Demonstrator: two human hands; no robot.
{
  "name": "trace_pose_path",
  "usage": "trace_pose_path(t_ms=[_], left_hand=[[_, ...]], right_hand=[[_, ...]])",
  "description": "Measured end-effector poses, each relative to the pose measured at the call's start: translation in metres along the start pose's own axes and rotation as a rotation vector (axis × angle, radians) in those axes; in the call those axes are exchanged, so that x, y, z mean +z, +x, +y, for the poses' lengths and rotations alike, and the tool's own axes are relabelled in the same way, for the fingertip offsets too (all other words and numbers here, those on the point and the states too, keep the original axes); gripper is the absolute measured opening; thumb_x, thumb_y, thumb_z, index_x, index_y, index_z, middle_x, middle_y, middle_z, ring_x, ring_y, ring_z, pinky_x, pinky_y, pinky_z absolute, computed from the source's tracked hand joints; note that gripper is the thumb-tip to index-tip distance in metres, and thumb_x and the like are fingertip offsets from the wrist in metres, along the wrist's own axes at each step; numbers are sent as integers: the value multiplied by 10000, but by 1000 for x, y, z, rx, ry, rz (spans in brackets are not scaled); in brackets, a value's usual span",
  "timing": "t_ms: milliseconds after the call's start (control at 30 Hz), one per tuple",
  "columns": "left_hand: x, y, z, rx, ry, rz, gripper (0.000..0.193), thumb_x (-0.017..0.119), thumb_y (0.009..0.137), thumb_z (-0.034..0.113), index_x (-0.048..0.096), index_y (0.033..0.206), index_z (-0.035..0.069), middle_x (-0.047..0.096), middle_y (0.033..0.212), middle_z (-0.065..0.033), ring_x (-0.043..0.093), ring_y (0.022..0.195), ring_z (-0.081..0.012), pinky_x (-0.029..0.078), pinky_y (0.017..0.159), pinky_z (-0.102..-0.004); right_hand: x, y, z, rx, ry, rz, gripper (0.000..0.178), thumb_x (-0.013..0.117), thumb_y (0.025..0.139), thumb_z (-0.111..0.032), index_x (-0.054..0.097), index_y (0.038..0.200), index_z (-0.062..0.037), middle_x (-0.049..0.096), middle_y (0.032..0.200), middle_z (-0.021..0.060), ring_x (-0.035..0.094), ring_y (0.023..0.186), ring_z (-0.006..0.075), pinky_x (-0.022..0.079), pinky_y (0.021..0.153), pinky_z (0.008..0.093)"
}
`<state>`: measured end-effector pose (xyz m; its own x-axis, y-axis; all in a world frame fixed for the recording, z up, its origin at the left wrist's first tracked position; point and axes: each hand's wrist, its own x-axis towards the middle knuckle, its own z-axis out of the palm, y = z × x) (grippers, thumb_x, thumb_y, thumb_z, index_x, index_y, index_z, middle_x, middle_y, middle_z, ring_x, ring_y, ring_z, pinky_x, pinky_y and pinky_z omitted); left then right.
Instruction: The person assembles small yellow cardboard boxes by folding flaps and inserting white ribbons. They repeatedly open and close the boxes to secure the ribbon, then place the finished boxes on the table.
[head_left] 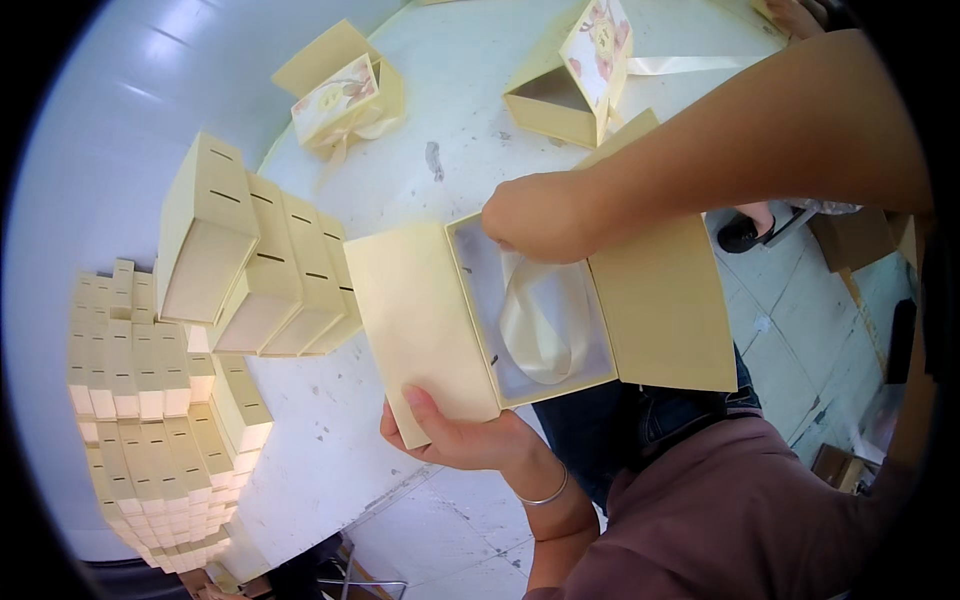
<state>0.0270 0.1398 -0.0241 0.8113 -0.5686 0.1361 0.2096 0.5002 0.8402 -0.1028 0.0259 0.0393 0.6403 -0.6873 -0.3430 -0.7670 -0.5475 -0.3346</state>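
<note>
An opened cream gift box (608,330) lies tilted before me, its two flaps spread to either side of a pale-lined tray. Inside it a loop of cream satin ribbon (530,335) curls over the lining and runs up beneath my right hand (545,215). That hand is closed at the box's far end; its fingertips are hidden. Two small dark slots show along the tray's left wall. My left hand (455,430), with a bracelet at the wrist, grips the near corner of the left flap (420,320), thumb on top.
Slotted cream boxes (210,225) stand in a row at the left, beside a tall stack of similar ones (140,370). Two ribboned boxes with floral panels (340,100) (600,60) sit at the back of the white table (440,120). Another person's hand (795,18) shows at top right.
</note>
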Motion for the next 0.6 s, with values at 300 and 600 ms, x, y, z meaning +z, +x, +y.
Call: trace_pose_path(t_ms=[300, 600], left_hand=[[0, 4, 3, -86, 66, -29, 242, 504, 851, 195, 421, 1017, 39, 507, 1018, -123, 550, 954, -231, 505, 797, -356], [-5, 7, -6, -171, 57, -72, 319, 435, 886, 208, 456, 1151, 32, 517, 1143, -109, 538, 1039, -219, 475, 860, -350]], right_hand=[[18, 32, 7, -53, 128, 19, 144, 501, 801, -78, 570, 755, 39, 573, 746, 207, 550, 696, 374, 436, 615, 442], [34, 33, 5, -209, 202, 170, 182, 470, 824, -113, 601, 837, 12, 609, 803, 186, 579, 779, 368, 462, 690, 427]])
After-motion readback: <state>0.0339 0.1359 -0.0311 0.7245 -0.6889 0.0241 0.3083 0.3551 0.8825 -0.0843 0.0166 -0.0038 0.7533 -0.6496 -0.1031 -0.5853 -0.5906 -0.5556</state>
